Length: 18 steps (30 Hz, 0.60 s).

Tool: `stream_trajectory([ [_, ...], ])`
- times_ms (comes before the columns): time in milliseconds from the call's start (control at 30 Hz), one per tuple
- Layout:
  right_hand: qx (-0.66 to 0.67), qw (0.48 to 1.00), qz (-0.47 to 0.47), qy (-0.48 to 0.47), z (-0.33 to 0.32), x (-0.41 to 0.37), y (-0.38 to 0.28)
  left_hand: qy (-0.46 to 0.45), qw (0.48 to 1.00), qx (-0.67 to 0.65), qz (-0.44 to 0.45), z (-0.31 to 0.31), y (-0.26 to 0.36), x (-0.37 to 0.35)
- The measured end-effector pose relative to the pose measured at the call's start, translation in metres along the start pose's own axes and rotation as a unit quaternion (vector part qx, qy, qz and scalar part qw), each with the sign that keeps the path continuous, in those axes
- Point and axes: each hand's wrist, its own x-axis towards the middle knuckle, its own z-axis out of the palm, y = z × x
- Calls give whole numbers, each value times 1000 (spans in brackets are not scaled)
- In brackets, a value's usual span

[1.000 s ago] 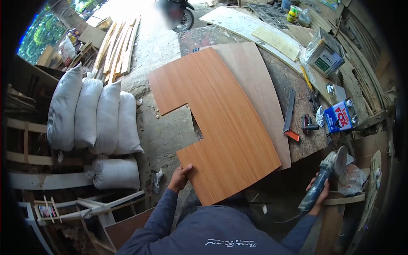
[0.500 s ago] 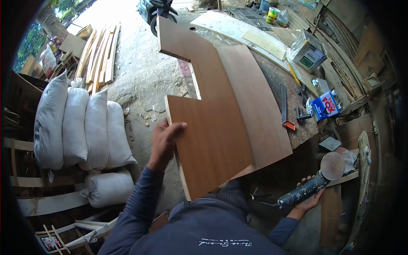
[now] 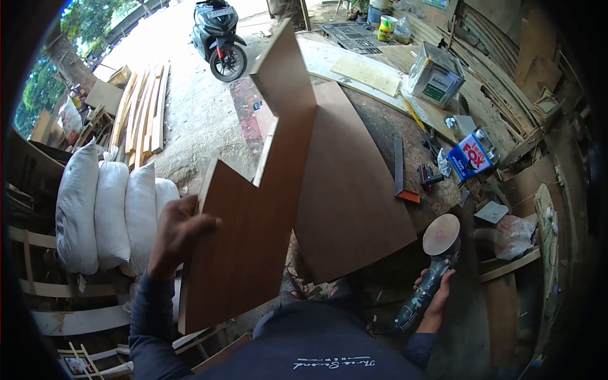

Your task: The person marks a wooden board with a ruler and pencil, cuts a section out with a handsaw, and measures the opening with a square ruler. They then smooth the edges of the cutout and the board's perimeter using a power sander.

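Note:
My left hand (image 3: pixel 177 235) grips the left edge of a brown wooden panel (image 3: pixel 247 247) that has a notch cut in its side. The panel is tilted up on edge in front of me, its far end rising over the workbench. Behind it a second flat wooden sheet (image 3: pixel 354 190) lies on the bench. My right hand (image 3: pixel 437 294) is closed around the body of an angle grinder (image 3: pixel 423 294), held low to the right of the bench. The grinder's round pale disc (image 3: pixel 441 234) faces up.
On the workbench (image 3: pixel 380 120) lie a try square (image 3: pixel 399 168), a blue FOX can (image 3: pixel 470 155) and a metal tin (image 3: pixel 436 75). White sacks (image 3: pixel 113 212) stand at left, near stacked timber strips (image 3: pixel 144 117). A motorbike (image 3: pixel 218 41) is parked beyond.
My left hand has drawn the notched panel left and toward me, tipping it more upright. The grinder has moved slightly left and lower, turning so its disc points farther forward.

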Motion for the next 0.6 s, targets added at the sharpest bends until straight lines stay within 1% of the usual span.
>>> stream_trajectory([
  [67, -59, 998, 1, 23, -7, 16, -3, -6, 995, 87, -56, 9, 5, -16],
  [100, -90, 995, 1, 33, -10, 23, -3, -5, 995, 98, -35, 16, 2, -25],
  [133, -121, 992, 1, 43, -12, 29, -4, -9, 990, 137, -21, 21, 2, -32],
  [167, -81, 995, 41, 46, -8, 33, -9, -13, 984, 176, -7, 25, 3, -39],
  [200, -76, 995, 61, 31, -12, 38, -8, -21, 976, 215, 6, 30, 7, -47],
  [233, -70, 994, 79, 16, -18, 46, -5, -28, 977, 212, 28, 41, 21, -54],
  [267, -62, 994, 92, 0, -14, 54, -7, -35, 970, 236, 45, 47, 26, -60],
  [300, -12, 997, 78, -17, -4, 55, -7, -44, 963, 260, 61, 52, 29, -66],
  [333, -3, 995, 90, -36, 10, 54, -15, -55, 954, 284, 77, 55, 32, -72],
  [367, 6, 993, 103, -53, 24, 51, -24, -73, 947, 307, 57, 58, 37, -77],
  [433, 7, 988, 132, -81, 34, 55, -31, -70, 943, 306, 114, 66, 25, -84],
  [467, -58, 986, 115, -102, 39, 56, -35, -68, 939, 304, 143, 70, 21, -87],
  [500, -123, 980, 98, -124, 49, 52, -42, -90, 935, 322, 119, 71, 25, -88],
  [533, -185, 969, 79, -146, 62, 47, -51, -81, 935, 322, 124, 74, 24, -90],
  [567, -216, 959, 70, -168, 81, 37, -66, -74, 934, 324, 130, 77, 23, -91],
  [600, -255, 945, 31, -203, 82, 36, -64, -70, 932, 327, 138, 79, 22, -91],
])
